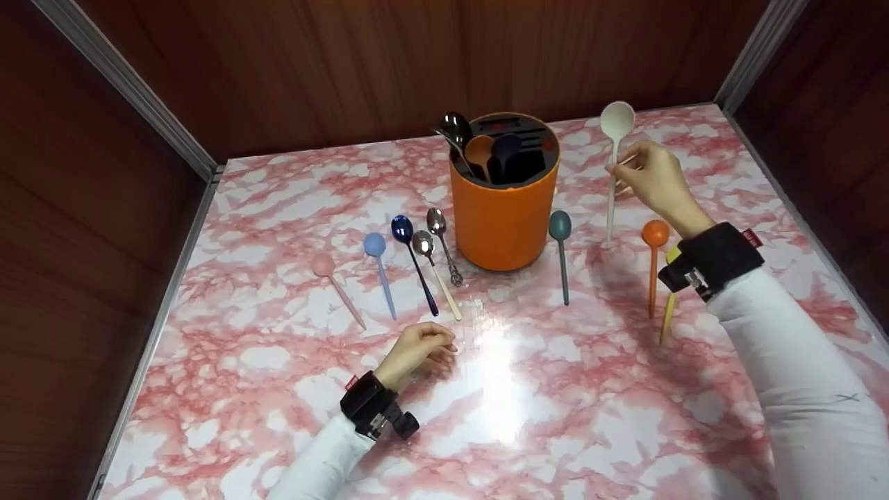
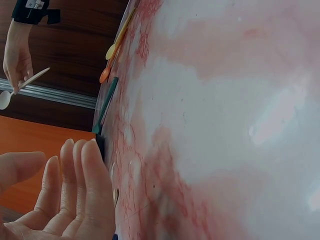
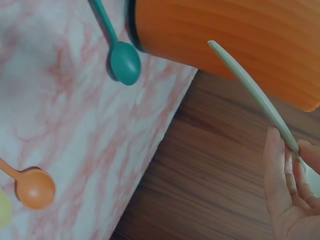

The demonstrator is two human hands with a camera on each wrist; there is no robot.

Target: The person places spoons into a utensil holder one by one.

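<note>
Pinched between thumb and fingers of my right hand (image 1: 653,173) is a cream spoon (image 1: 617,121), raised above the table with its bowl up and handle pointing down. In the right wrist view its handle (image 3: 255,92) slants across the orange utensil holder (image 3: 220,30). My left hand (image 1: 415,351) hovers over the front of the table, fingers loosely bent and nothing in them; the left wrist view shows its palm and relaxed fingers (image 2: 90,175). The orange holder (image 1: 501,222) stands at the back, with several spoons (image 1: 479,149) and a fork in its black slotted top.
Left of the holder lie a pink spoon (image 1: 323,264), a light blue spoon (image 1: 375,244), a dark blue spoon (image 1: 402,228) and two silver-bowled spoons (image 1: 424,243). To its right are a green spoon (image 1: 560,226), an orange spoon (image 1: 655,233) and a yellow spoon (image 1: 667,319). Wooden walls enclose the table.
</note>
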